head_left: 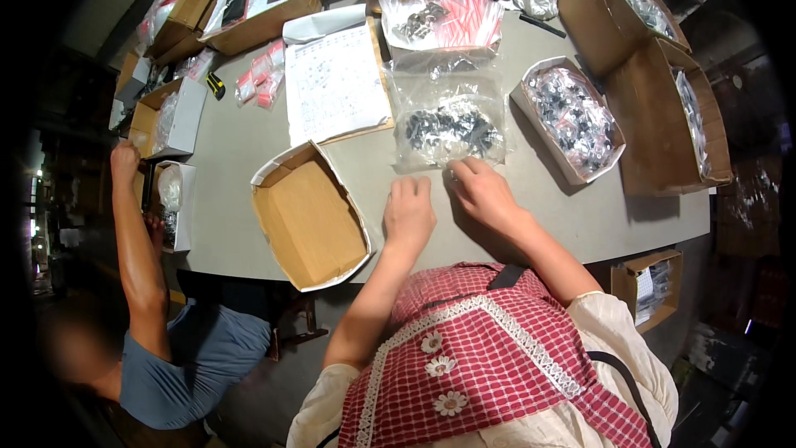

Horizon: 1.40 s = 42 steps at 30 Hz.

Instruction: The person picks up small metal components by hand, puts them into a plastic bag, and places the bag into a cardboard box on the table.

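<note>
A clear plastic bag full of small black and whitish parts lies flat on the table in front of me. My right hand is at its near edge, with the fingers curled and pressed together. Just left of it, my left hand is also closed, fingers bent down near the bag's lower left corner. What either hand pinches, if anything, is hidden under the fingers. Beyond the bag stands a box holding small metal parts and red-and-white plastic bags.
An open, bare cardboard box sits to my left, below a sheet of paper. On the right are a box of bagged parts and tall cartons. A yellow cutter lies far left; a co-worker's arm reaches toward boxes there.
</note>
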Motion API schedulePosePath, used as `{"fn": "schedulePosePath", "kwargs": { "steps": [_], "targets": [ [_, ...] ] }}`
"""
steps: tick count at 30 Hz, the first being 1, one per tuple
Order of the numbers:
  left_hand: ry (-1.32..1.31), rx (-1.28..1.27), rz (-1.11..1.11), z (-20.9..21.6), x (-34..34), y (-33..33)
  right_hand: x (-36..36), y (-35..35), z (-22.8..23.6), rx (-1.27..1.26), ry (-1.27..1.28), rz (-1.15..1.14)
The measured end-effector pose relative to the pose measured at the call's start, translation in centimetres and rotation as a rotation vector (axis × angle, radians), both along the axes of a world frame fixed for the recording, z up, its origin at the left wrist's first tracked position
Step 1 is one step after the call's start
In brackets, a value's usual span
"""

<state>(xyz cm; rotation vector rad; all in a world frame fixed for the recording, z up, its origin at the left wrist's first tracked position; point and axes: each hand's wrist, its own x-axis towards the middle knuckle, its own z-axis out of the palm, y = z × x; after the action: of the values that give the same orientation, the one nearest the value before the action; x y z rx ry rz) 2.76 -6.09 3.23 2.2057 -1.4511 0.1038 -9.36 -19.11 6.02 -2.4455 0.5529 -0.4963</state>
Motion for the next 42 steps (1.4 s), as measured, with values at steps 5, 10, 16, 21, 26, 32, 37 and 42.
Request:
{"fn": "schedulePosePath", "kwargs": {
  "steps": [5, 10, 16, 21, 26, 32, 37, 42],
  "targets": [
    [0.154, -0.056, -0.017, 0.0, -0.1, 0.6, 0.9, -0.2, -1.9, -0.22, 0.07, 0.059],
    [0.78, 0.067, 0.121, 2.8, 0.0, -0.9, -0.1, 0.4, -1.8, -0.11, 0.1, 0.033],
    [1.119, -0.451, 0.114, 2.6, 0.8, -2.8, -0.3, -1.4, -2.8, 0.248, -0.045, -0.146],
    [0.411, -0.13, 0.246, -0.2, 1.8, -0.3, 1.6, -2.8, -1.9, 0.599, -0.301, -0.324],
    [0.148, -0.146, 0.297, 0.0, 0.9, -1.1, 3.4, -2.4, -2.3, 0.223, -0.284, -0.242],
    [0.1, -0.207, 0.176, -2.3, 2.8, -1.6, 3.6, -0.7, -3.1, -0.206, -0.126, 0.096],
    [0.129, -0.205, 0.206, -2.7, 2.9, -1.4, 3.4, -0.6, -3.2, -0.116, -0.063, 0.109],
    [0.342, -0.25, 0.192, -1.3, 1.9, -1.0, 3.3, -1.9, -1.7, 0.011, -0.3, -0.057]
  ]
}}
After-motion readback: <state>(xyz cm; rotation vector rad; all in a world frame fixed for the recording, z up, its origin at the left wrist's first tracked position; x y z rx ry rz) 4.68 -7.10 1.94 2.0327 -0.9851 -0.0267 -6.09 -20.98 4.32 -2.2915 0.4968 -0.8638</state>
